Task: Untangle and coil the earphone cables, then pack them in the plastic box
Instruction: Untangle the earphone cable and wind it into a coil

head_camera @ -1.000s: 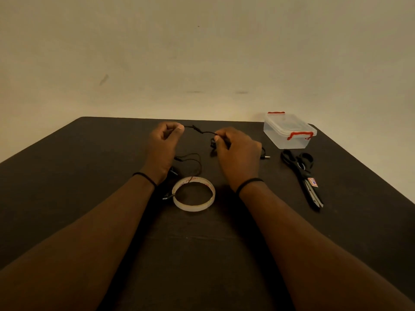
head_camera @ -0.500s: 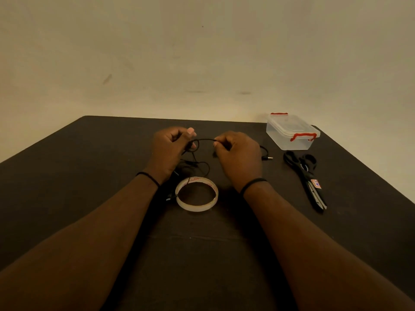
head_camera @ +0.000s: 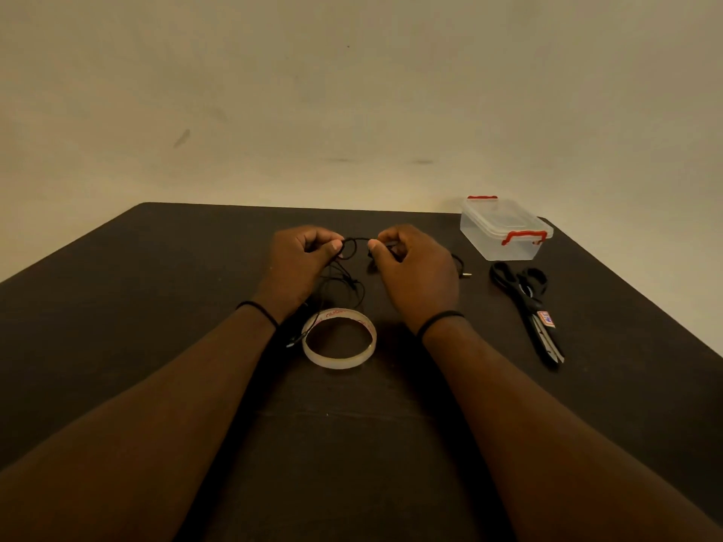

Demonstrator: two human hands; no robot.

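Observation:
A thin black earphone cable [head_camera: 354,244] runs between my two hands above the dark table. My left hand [head_camera: 301,260] pinches one end of that stretch, with a small loop of cable beside its thumb. My right hand [head_camera: 414,271] pinches the other end. Loose cable hangs below and lies on the table toward the tape roll. The jack plug [head_camera: 465,273] lies on the table right of my right hand. The clear plastic box [head_camera: 504,228] with red clips stands shut at the far right.
A roll of clear tape [head_camera: 339,338] lies flat just in front of my wrists. Black scissors [head_camera: 526,303] lie to the right, below the box. The dark table [head_camera: 156,307] ends at a plain wall behind.
My hands have come closer together, so the cable stretch between them is shorter. A small loop has formed by my left thumb.

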